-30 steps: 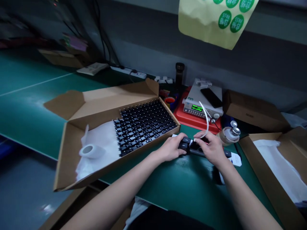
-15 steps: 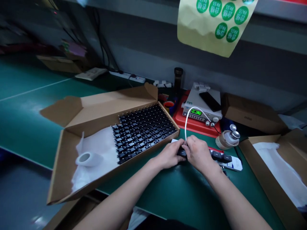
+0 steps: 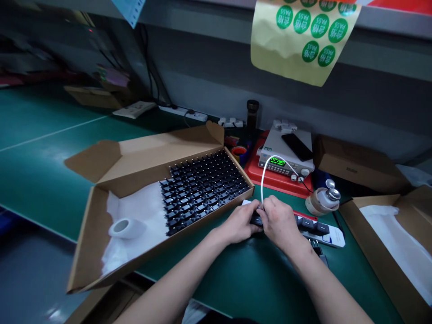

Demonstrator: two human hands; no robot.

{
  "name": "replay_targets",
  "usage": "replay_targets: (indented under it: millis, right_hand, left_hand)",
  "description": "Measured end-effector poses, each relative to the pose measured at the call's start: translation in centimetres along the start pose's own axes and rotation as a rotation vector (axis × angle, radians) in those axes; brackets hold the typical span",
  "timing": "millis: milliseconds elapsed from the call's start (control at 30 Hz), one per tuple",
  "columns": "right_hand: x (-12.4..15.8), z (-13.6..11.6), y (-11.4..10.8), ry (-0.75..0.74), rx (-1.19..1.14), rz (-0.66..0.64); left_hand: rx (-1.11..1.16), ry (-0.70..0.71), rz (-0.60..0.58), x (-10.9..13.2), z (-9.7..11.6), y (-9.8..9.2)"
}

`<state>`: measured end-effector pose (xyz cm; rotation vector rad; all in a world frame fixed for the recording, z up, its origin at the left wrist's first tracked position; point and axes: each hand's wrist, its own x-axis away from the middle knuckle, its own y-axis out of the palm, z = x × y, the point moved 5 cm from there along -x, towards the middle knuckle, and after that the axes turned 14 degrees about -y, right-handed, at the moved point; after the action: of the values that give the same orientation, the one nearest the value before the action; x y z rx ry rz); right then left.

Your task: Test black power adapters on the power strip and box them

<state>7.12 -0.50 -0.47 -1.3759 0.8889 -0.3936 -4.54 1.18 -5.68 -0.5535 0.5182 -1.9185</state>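
My left hand (image 3: 239, 223) is closed round a black plug-in adapter (image 3: 257, 220) at the left part of a white power strip (image 3: 332, 235). Close beside it, my right hand (image 3: 279, 221) pinches the lower end of a white cable (image 3: 262, 182), right above that adapter. The cable's plug is hidden by my fingers. From there the cable arches up and back to the front of a grey test instrument (image 3: 286, 146) with a green lit display. More black adapters (image 3: 313, 226) sit in a row on the strip, to the right of my right hand.
An open cardboard box (image 3: 124, 182) with rows of black adapters (image 3: 205, 186) and a white roll (image 3: 126, 228) lies left. Behind the strip stand a red tray (image 3: 251, 170) and a metal-capped bottle (image 3: 324, 200). Another open box (image 3: 367, 243) is at right; a loose black adapter (image 3: 317, 252) lies before the strip.
The view has shifted slightly. Both hands keep their place at the adapter and cable, with little visible movement. The digits on the instrument's display look different.
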Motion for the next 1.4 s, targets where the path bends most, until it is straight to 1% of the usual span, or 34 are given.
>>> replay_targets:
  millis: [100,200,233,300,367,400,433,467,533,567,633,700,733,767,833,867,900,933,967,1033,1067,1133,1167,1200,1233,1267,1300,1333,1400]
  right_hand:
    - [-0.1,-0.1,0.1,0.002,-0.033,0.040]
    - [-0.1,0.4,-0.3,0.000,-0.170,0.094]
    - [0.0,0.8,-0.6,0.005,-0.236,0.129]
    - [0.5,2.2,-1.9,0.050,-0.391,0.267]
    - [1.6,4.1,-3.1,0.145,-0.577,0.442]
    - [2.3,5.0,-3.5,0.195,-0.672,0.499]
    - [2.8,5.8,-3.6,0.234,-0.747,0.515]
    - [3.3,6.3,-3.6,0.262,-0.805,0.497]
    - [3.9,6.7,-3.1,0.272,-0.839,0.396]
    - [4.0,6.6,-2.8,0.249,-0.806,0.337]
    - [3.9,5.9,-2.6,0.143,-0.674,0.239]
    - [3.6,5.1,-2.5,-0.003,-0.522,0.170]
    - [3.4,4.9,-2.4,-0.067,-0.461,0.148]
    - [3.3,4.8,-2.3,-0.118,-0.415,0.128]
    - [3.2,5.1,-2.0,-0.169,-0.358,0.112]
    - [3.2,5.3,-1.8,-0.176,-0.342,0.115]
    - [3.3,5.7,-1.6,-0.168,-0.332,0.123]
    - [3.3,6.0,-1.5,-0.155,-0.322,0.131]
    - [3.4,6.2,-1.4,-0.138,-0.311,0.139]
    - [3.5,6.4,-1.5,-0.123,-0.278,0.154]
    - [3.5,6.4,-1.6,-0.128,-0.255,0.164]
    - [3.5,6.2,-1.8,-0.155,-0.210,0.175]
    - [3.5,6.2,-1.8,-0.160,-0.192,0.170]
    - [3.5,6.3,-1.7,-0.163,-0.180,0.160]
    - [3.6,6.4,-1.5,-0.159,-0.170,0.146]
    - [3.7,6.6,-1.2,-0.149,-0.161,0.131]
    - [3.8,6.7,-0.9,-0.140,-0.153,0.114]
    - [4.0,6.9,-0.7,-0.129,-0.142,0.102]
    - [4.3,7.2,-0.4,-0.112,-0.115,0.097]
  left_hand:
    - [0.006,-0.008,-0.003,-0.1,-0.2,0.0]
    - [-0.019,-0.023,-0.003,0.0,-0.3,0.2]
    - [-0.034,-0.039,-0.001,0.0,-0.4,0.2]
    - [-0.057,-0.078,-0.003,0.0,-0.4,0.2]
    - [-0.063,-0.108,-0.012,0.0,-0.4,0.1]
    - [-0.055,-0.119,-0.022,-0.1,-0.4,0.0]
    - [-0.029,-0.129,-0.034,-0.2,-0.4,0.0]
    - [0.021,-0.132,-0.049,-0.4,-0.5,-0.1]
    - [0.213,-0.096,-0.074,-0.6,-0.4,-0.3]
    - [0.341,-0.058,-0.079,-0.6,-0.2,-0.5]
    - [0.591,0.023,-0.073,0.0,0.0,-0.9]
    - [0.769,0.051,-0.086,1.3,0.2,-1.2]
    - [0.832,0.047,-0.111,2.1,0.3,-1.4]
    - [0.882,0.039,-0.146,3.1,0.5,-1.6]
    - [0.963,0.024,-0.207,5.2,0.7,-2.6]
    - [0.993,0.020,-0.213,6.2,0.6,-3.5]
    - [1.010,0.013,-0.195,7.1,0.4,-4.8]
    - [1.009,0.003,-0.149,8.0,-0.1,-6.4]
    - [0.984,-0.014,-0.078,8.7,-0.9,-8.3]
    - [0.853,-0.086,0.129,9.9,-3.2,-13.1]
    - [0.746,-0.153,0.253,10.3,-4.7,-15.6]
    - [0.431,-0.390,0.483,10.7,-8.3,-20.6]
    - [0.224,-0.543,0.558,10.7,-10.1,-22.7]
    - [0.039,-0.678,0.584,10.5,-11.7,-24.4]
    - [-0.073,-0.767,0.591,10.1,-13.1,-25.8]
    - [-0.155,-0.833,0.581,9.6,-14.3,-26.7]
    - [-0.190,-0.870,0.564,9.0,-15.3,-27.3]
    - [-0.201,-0.891,0.550,8.4,-16.1,-27.5]
    - [-0.213,-0.925,0.521,7.3,-17.4,-27.4]
